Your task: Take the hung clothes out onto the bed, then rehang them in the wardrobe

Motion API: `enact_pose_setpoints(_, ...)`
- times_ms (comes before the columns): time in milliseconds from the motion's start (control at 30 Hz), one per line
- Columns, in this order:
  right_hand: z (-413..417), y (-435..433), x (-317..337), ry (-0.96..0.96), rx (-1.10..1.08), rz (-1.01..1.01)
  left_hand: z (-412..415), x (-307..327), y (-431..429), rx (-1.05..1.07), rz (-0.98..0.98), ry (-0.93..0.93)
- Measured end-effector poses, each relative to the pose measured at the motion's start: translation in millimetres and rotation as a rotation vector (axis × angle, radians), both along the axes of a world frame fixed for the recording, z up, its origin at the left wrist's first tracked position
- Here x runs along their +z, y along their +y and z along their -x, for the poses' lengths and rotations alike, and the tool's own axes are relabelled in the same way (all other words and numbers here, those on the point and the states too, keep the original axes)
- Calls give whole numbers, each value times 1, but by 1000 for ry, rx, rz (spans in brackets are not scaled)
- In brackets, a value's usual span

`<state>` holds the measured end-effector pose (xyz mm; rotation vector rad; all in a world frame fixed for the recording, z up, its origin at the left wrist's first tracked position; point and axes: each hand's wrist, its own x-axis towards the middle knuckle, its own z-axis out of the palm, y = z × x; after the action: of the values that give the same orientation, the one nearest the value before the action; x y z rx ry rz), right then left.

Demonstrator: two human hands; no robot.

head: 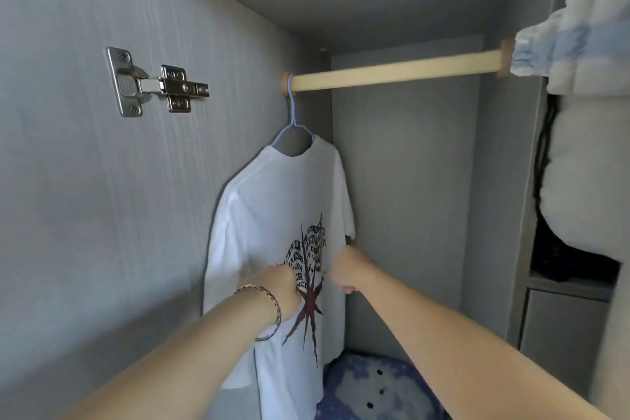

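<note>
Your white T-shirt (272, 201) hangs in the centre-left of the frame on a thin pale-blue hanger (292, 112), whose hook sits at the far left end of the wooden rod (392, 70), right against the wardrobe wall (102, 215). It is the only garment you can see on the rod.

Your left hand (281, 290), fingers curled, bunches the cloth at the printed design. Your right hand (349, 271) is closed in a fist on the shirt's right edge, just below the sleeve. Both hands grip fabric and neither holds the hanger.

That is the main risk. If you pull down or towards yourself from here, the wide neck could slide off 1 shoulder of the hanger, or the light hook could tip and jump off the rod, dropping the shirt onto the blue starred cushion (368, 385) at the bottom of the frame. A hard tug could also stretch the collar.

With the hook crowded against the wall, the left sleeve may get pressed and creased. The white padded bundle (579, 164) at the right edge of the frame hangs near your right arm, so a wide swing could brush it.
</note>
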<state>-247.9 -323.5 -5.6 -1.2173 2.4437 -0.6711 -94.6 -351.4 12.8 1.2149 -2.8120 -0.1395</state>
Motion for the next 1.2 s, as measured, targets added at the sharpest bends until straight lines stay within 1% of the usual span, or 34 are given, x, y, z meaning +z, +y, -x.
enact_pose_setpoints(67, -12, 22, -8, -20, -7, -38, -4, -12, 7, -21, -41, -50)
enact_pose_setpoints(167, -35, 56, -26, -44, -10, -107, -9, -30, 18, -61, -110, -32)
enact_pose_setpoints(233, -52, 84, -40, -37, -12, -172, -12, -43, 30, -126, -131, -47)
enact_pose_setpoints(300, -72, 120, -54, -46, -31, -249, -17, -57, 52, -221, -137, -77)
enact_pose_setpoints(400, -104, 182, -76, -71, -113, -341, -20, -82, 95, -397, -123, -139)
enact_pose_setpoints(467, -123, 232, -92, -108, -204, -342, -21, -101, 135, -503, -137, -141)
enact_pose_setpoints(500, -133, 261, -100, -146, -267, -306, -23, -109, 158, -561, -152, -144)
enact_pose_setpoints(567, -156, 324, -111, -179, -393, -283, -28, -123, 213, -682, -181, -168)
enact_pose_setpoints(667, -189, 423, -131, -231, -538, -441, -33, -141, 307, -891, -181, -246)
enact_pose_setpoints(767, -227, 533, -145, -243, -739, -469, -42, -156, 414, -1130, -157, -282)
enact_pose_setpoints(800, -242, 570, -148, -255, -817, -461, -49, -160, 451, -1207, -144, -285)
enact_pose_setpoints(900, -295, 681, -159, -257, -1092, -348, -69, -172, 563, -1422, -113, -311)
enact_pose_setpoints(967, -334, 750, -165, -255, -1231, -325, -84, -182, 639, -1544, -95, -338)
enact_pose_setpoints(1100, -416, 890, -184, -317, -1439, -340, -126, -202, 792, -1707, -113, -379)
enact_pose_setpoints(1200, -479, 990, -197, -363, -1664, -265, -160, -217, 900, -1814, -116, -394)
